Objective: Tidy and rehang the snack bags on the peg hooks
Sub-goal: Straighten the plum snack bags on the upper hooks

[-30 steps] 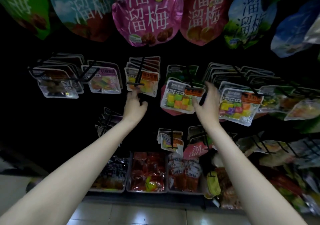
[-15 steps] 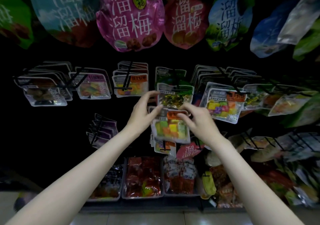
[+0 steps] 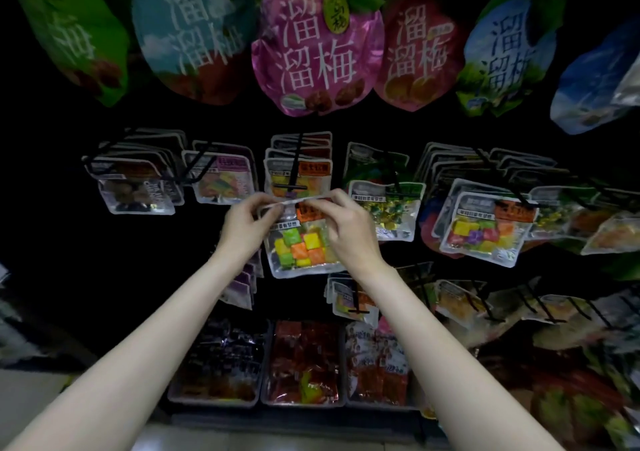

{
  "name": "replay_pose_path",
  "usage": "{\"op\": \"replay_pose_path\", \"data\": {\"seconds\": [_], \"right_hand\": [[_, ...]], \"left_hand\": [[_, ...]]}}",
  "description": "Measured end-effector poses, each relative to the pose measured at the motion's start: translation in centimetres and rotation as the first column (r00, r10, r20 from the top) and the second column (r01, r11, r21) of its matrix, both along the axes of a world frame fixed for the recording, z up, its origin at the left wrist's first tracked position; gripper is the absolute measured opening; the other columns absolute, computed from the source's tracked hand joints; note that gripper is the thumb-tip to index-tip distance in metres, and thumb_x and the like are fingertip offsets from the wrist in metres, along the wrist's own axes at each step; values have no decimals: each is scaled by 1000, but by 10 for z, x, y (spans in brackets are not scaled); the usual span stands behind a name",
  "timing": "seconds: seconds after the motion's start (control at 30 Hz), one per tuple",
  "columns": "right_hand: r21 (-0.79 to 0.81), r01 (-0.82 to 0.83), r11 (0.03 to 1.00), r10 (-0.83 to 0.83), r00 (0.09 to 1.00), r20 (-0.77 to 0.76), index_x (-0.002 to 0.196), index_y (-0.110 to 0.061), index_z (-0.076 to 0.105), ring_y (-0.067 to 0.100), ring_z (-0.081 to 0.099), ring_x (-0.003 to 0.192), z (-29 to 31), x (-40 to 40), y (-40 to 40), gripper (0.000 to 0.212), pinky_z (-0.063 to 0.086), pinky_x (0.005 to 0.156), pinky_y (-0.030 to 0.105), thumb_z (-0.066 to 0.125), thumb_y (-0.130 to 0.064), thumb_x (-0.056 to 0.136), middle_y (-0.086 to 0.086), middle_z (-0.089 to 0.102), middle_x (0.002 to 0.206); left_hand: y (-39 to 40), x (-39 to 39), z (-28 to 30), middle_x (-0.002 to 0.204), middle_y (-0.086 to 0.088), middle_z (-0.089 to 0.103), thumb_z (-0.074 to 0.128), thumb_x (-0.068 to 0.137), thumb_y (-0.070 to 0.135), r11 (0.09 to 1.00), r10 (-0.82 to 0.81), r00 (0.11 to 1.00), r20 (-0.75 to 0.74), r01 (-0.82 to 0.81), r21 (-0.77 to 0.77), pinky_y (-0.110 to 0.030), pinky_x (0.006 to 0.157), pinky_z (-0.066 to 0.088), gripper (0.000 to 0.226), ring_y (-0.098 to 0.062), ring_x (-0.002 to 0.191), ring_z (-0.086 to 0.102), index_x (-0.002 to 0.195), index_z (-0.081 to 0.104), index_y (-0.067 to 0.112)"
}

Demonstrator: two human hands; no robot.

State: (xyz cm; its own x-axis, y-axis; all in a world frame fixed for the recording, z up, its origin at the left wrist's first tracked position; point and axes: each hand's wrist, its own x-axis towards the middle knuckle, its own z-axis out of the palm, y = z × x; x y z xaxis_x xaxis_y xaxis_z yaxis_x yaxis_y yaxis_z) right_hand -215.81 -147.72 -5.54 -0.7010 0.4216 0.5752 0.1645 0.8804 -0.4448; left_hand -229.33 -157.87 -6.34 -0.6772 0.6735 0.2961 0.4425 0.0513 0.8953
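My left hand (image 3: 250, 223) and right hand (image 3: 349, 228) pinch the top edge of the candy bag (image 3: 300, 242), held just below the peg hook (image 3: 290, 186); risk: missing the hang hole, so the bag drops

A second ago your left hand (image 3: 251, 223) was up at the hook (image 3: 290, 184) and your right hand (image 3: 349, 228) at the next one over; now both pinch the top edge of one bag (image 3: 300, 244) of coloured cubes. You have lifted that bag from lower down until its top sits just under the hook's crossbar.
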Motion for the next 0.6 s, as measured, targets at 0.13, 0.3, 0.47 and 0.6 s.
{"op": "replay_pose_path", "data": {"seconds": [0.13,0.3,0.47,0.6], "right_hand": [[-30,88,996,-87,996,10,121,-10,63,33,58,105,3,-11,-2,44,53,78,46,49,11,84,13,58,121],[-52,142,989,-139,989,51,123,-12,61,27,53,116,7,-15,4,46,50,88,43,47,11,86,11,55,125],[-55,141,989,-137,989,61,122,-12,62,26,53,114,14,-20,7,45,48,92,36,46,10,86,9,56,122],[-60,147,987,-140,984,111,122,-13,62,24,53,115,12,-24,10,46,44,94,30,45,11,86,8,57,123]], "left_hand": [[10,-9,10,91,0,60,59,90,17,999,38,993,-107,-39,-12,-21,70,38,13,-12,89,54,98,61,7],[18,-18,12,94,-2,61,60,89,11,999,16,990,-139,-21,-34,-24,78,39,12,-20,99,58,98,63,4],[20,-22,18,95,1,59,56,89,3,1000,11,982,-186,-15,-19,-5,65,34,14,-10,94,52,101,63,2],[22,-28,19,88,4,59,58,88,4,999,-28,981,-194,21,-39,-1,60,34,11,-10,86,53,96,64,7]]}}
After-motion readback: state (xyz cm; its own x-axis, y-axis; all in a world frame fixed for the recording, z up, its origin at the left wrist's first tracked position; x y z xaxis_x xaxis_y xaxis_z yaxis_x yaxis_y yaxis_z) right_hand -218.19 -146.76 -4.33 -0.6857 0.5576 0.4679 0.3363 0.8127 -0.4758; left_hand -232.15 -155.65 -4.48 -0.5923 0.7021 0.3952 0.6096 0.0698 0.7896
